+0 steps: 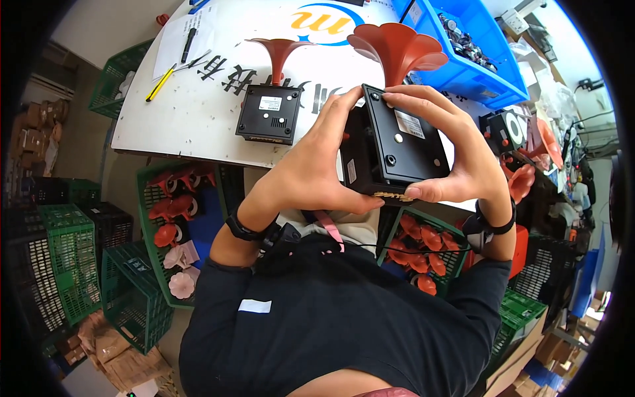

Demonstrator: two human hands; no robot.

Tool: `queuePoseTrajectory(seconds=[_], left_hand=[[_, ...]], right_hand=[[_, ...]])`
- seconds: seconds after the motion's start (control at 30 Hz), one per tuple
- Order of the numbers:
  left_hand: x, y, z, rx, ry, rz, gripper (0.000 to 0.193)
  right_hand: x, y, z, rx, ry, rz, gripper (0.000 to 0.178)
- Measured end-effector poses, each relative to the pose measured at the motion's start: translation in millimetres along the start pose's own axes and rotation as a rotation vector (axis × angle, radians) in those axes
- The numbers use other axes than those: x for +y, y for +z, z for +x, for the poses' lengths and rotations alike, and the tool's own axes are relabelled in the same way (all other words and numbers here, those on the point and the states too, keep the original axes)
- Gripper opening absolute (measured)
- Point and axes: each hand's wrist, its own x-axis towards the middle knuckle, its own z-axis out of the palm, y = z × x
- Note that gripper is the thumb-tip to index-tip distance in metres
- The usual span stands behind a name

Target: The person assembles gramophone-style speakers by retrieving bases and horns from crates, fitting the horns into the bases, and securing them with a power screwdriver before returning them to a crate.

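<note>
Both of my hands grip a black boxy gramophone-style speaker (413, 159), tilted above the near side of the table. Its flared red horn (399, 49) points away from me. The black bottom plate, with screws and a pale label, faces up. My left hand (307, 169) clasps the box's left side, thumb along the near edge. On the opposite side my right hand (466, 142) curls over the plate, fingertips at its far corner and thumb at the near corner. Left of them, a second gramophone-style speaker (286, 109) lies on the table, bottom plate up, touched by neither hand.
On the white table (198, 126) lie a yellow cutter (161, 83) and a black marker (189, 45). A blue bin (486, 76) of small parts stands far right. Green crates (153, 248) of red and pink horns flank my lap. Another black speaker (504, 131) sits at the right.
</note>
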Motion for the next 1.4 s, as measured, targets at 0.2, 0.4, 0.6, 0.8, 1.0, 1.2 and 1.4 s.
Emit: queuePoseTrajectory(seconds=[0.2, 0.4, 0.6, 0.8, 1.0, 1.2, 1.4], left_hand=[[2.6, -1.2, -1.2, -0.001, -0.036, -0.039, 0.137], [3.9, -0.7, -4.2, 0.035, -0.037, -0.16, 0.132], [-3.6, 1.5, 0.5, 0.001, 0.045, -0.144, 0.12], [-1.7, -5.6, 0.8, 0.015, 0.141, -0.067, 0.09], [11.6, 0.4, -14.6, 0.132, 0.332, 0.428, 0.072], [9.9, 22.9, -23.8, 0.03, 0.607, 0.633, 0.088], [27.1, 29.9, -33.5, 0.336, 0.29, 0.052, 0.085]], right_hand=[[-0.4, 0.7, 0.7, -0.023, 0.002, -0.011, 0.093], [0.8, 8.1, -1.0, 0.001, -0.009, 0.062, 0.094], [1.6, 7.1, -4.0, -0.091, 0.03, 0.021, 0.094], [9.9, 27.3, -8.1, -0.065, 0.055, 0.098, 0.097], [10.4, 65.3, -10.2, 0.529, 0.32, 0.494, 0.078], [36.6, 88.0, -29.6, 0.396, 0.658, 1.011, 0.074], [32.8, 117.1, -37.9, 0.657, 0.408, 0.857, 0.074]])
